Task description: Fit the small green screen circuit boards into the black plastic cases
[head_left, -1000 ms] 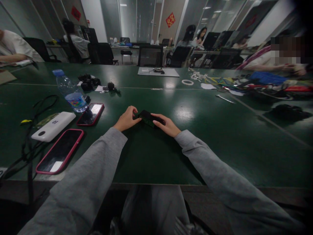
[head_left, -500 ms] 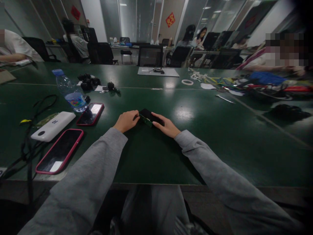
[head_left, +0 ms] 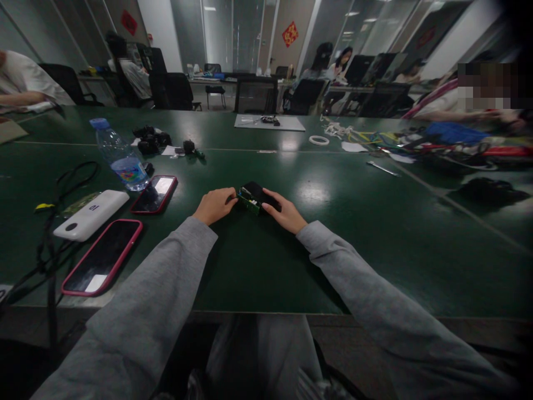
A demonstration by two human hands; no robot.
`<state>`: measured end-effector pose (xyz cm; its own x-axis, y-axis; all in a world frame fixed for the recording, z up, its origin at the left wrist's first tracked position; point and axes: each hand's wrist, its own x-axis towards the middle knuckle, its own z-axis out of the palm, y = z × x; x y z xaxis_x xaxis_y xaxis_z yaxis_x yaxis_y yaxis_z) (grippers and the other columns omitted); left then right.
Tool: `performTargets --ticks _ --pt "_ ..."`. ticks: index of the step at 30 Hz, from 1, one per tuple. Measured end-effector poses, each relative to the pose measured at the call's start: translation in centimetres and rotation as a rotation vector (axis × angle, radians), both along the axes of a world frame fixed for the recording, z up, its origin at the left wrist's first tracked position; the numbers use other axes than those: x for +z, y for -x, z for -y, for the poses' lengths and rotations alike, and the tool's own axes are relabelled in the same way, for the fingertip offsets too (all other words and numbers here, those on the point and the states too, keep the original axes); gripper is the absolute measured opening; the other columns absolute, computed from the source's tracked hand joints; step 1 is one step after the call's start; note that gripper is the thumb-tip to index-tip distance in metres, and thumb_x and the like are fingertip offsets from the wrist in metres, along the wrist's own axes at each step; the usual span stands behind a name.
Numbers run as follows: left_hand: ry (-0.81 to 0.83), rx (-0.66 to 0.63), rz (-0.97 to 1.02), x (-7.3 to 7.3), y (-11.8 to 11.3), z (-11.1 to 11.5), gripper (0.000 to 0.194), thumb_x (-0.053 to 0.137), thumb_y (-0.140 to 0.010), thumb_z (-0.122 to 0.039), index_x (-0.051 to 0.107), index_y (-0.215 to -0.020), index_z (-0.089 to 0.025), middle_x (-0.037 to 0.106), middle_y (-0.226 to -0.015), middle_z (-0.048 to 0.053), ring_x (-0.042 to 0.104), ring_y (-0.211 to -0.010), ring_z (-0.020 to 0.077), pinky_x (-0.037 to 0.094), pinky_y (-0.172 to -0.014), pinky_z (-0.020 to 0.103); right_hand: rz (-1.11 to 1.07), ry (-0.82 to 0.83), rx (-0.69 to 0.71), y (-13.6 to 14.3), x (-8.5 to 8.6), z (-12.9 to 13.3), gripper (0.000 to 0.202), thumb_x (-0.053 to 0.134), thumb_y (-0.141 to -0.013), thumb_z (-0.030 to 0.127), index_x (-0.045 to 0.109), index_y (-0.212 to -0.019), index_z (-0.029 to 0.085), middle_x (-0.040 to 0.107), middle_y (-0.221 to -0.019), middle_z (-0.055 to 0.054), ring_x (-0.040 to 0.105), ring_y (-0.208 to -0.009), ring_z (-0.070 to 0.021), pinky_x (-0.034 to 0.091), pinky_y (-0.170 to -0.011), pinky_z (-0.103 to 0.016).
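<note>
A small green circuit board (head_left: pixel 250 205), with pale and dark parts along it, stands at the near opening of a black case (head_left: pixel 257 191) in the middle of the table. My left hand (head_left: pixel 215 205) is closed, thumb and fingers pinching the board's left end. On the other side my right hand (head_left: pixel 286 213) wraps round the right side of the black case, thumb near the board's right end. Fingers hide part of the case and the board's left corner.
To the left lie a white power bank (head_left: pixel 91 215), a red-edged phone (head_left: pixel 104 256), another phone (head_left: pixel 155 194), a tilted-looking water bottle (head_left: pixel 120 155) and black cables (head_left: pixel 50 255). Tangled wires (head_left: pixel 400 140) and a metal tool (head_left: pixel 383 168) lie right. A co-worker (head_left: pixel 453 103) sits far right.
A gap has opened between the circuit board and the black case, so parts on the board's inner side now show. My right hand has shifted slightly right with the case.
</note>
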<state>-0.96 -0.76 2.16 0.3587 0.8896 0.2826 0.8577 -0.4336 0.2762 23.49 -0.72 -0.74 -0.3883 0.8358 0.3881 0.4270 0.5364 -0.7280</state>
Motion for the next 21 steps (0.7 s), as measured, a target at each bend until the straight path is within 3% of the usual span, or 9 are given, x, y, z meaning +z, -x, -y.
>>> performTargets --ticks 13,21 --pt "0.009 0.037 0.014 -0.4 0.9 -0.6 0.019 0.046 -0.088 -0.039 0.057 -0.090 -0.024 0.061 -0.082 0.002 0.055 -0.072 0.0168 0.039 -0.064 0.029 0.016 -0.019 -0.070 -0.7 -0.5 -0.8 0.053 0.049 -0.089 0.051 0.046 -0.132 0.021 0.050 -0.132 -0.008 0.046 -0.123 -0.0230 0.036 -0.107 -0.044" --pt "0.054 0.080 0.096 -0.7 2.4 -1.6 0.037 0.047 -0.084 -0.056 0.061 -0.089 -0.022 0.061 -0.088 0.004 0.055 -0.077 0.0167 0.042 -0.068 0.030 0.050 -0.066 -0.131 -0.7 -0.3 -0.7 0.052 0.048 -0.089 0.051 0.046 -0.132 0.021 0.051 -0.130 -0.008 0.048 -0.121 -0.0231 0.038 -0.105 -0.044"
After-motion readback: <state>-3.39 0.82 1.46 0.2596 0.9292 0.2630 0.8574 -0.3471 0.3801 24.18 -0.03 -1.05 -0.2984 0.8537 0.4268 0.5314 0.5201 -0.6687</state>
